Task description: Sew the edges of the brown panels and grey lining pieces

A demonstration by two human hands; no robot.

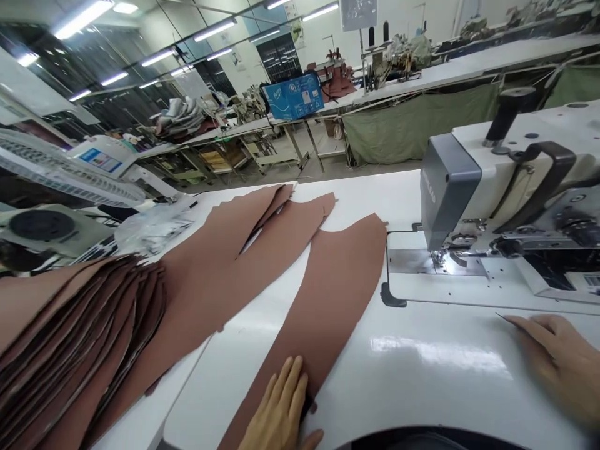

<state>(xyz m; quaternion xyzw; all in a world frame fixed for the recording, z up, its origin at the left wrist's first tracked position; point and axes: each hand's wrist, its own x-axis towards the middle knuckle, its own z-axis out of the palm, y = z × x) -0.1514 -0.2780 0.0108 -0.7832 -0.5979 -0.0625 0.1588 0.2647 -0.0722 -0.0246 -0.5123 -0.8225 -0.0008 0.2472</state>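
My left hand [280, 403] lies flat with its fingers stretched out on a long, curved brown panel [340, 269]. This panel looks like leather or coated fabric and reaches across the white table towards the sewing machine [469, 181]. At the right, my right hand [557, 356] is closed, slightly blurred, above the tabletop. From its fingertips sticks a thin, pointed tool [501, 316], most of it hidden in the hand. More brown panels [206, 294] lie overlapping to the left of the one under my left hand.
A thick stack of brown panels [70, 350] fills the lower left. Behind it are a white fan [70, 165] and a clear plastic bag [150, 228]. The machine's needle area [438, 257] is lit. Further back stand a blue box [295, 97] and other worktables.
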